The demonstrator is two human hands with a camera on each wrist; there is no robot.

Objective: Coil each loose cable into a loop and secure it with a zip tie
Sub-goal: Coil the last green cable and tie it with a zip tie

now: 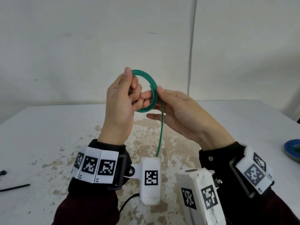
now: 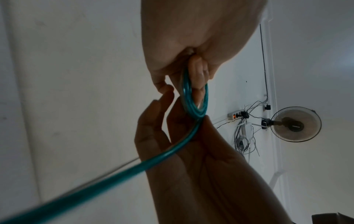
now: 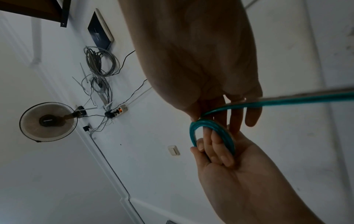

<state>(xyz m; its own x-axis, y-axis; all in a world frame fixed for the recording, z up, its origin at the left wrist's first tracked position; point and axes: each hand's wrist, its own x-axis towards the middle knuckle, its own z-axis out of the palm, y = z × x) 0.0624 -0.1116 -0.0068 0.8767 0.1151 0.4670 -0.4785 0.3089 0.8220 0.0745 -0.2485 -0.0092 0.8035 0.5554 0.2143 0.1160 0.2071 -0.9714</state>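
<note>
A green cable (image 1: pixel 152 88) is wound into a small coil of several turns, held up above the table between both hands. My left hand (image 1: pixel 123 98) grips the coil's left side, thumb on top and fingers curled through the loop (image 2: pixel 197 84). My right hand (image 1: pixel 170 101) pinches the coil's right side between thumb and forefinger, its other fingers spread below. The cable's loose tail (image 1: pixel 160 130) hangs straight down from the right-hand pinch toward the wrist cameras; the tail (image 2: pixel 114 174) (image 3: pixel 287 100) runs off frame in both wrist views. A black zip tie (image 1: pixel 15 187) lies at the table's left edge.
The white table (image 1: pixel 48 135) has a worn patch in the middle. A blue dish (image 1: pixel 292 150) sits at the right edge. A small dark object (image 1: pixel 3 172) lies near the zip tie. The wall stands close behind the table.
</note>
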